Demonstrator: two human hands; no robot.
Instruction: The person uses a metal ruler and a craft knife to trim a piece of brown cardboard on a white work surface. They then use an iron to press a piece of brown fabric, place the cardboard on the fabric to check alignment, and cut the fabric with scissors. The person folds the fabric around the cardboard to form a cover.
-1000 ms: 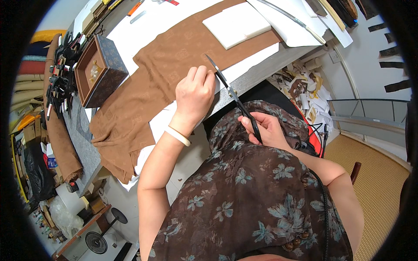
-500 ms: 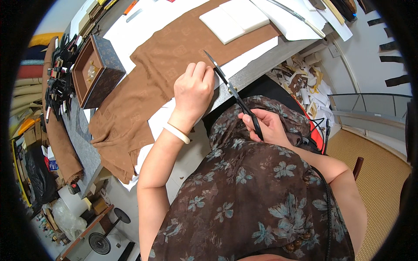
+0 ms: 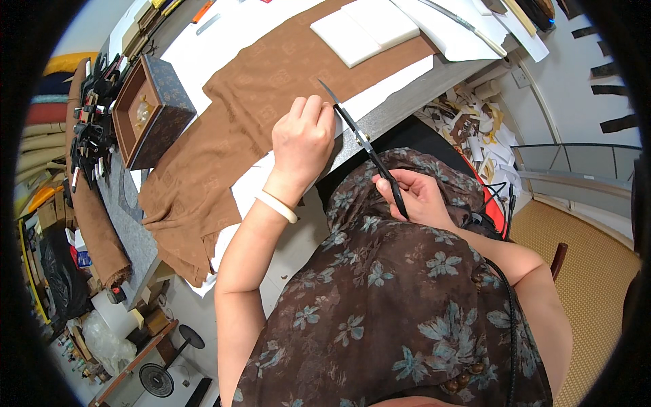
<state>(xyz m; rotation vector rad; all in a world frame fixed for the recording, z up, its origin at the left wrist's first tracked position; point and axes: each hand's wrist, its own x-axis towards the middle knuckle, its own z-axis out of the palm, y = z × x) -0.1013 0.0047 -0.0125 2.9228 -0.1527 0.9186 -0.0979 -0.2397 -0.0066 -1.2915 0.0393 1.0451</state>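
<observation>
A length of brown patterned fabric (image 3: 244,88) lies over white paper on the table, its near left part rumpled and hanging at the edge. My left hand (image 3: 305,139) is closed, knuckles up, over the fabric's near edge. Its curled fingertips are hidden, so I cannot see what they hold. Scissors (image 3: 359,134) with black handles are gripped in my right hand (image 3: 417,199). Their blades point away toward the fabric, and their tips lie over it just right of my left fingers. The blades look nearly together.
A white folded block (image 3: 365,30) sits on the fabric's far part. At left stand a brown open-fronted box (image 3: 152,112), a pile of black-handled tools (image 3: 91,129) and a fabric roll (image 3: 98,224). Scraps (image 3: 485,136) heap beyond the table's right side. A long pale-handled tool (image 3: 468,27) lies far right.
Almost nothing differs. The scissors' handles have drawn slightly closer together, and my left hand has shifted a touch to the right.
</observation>
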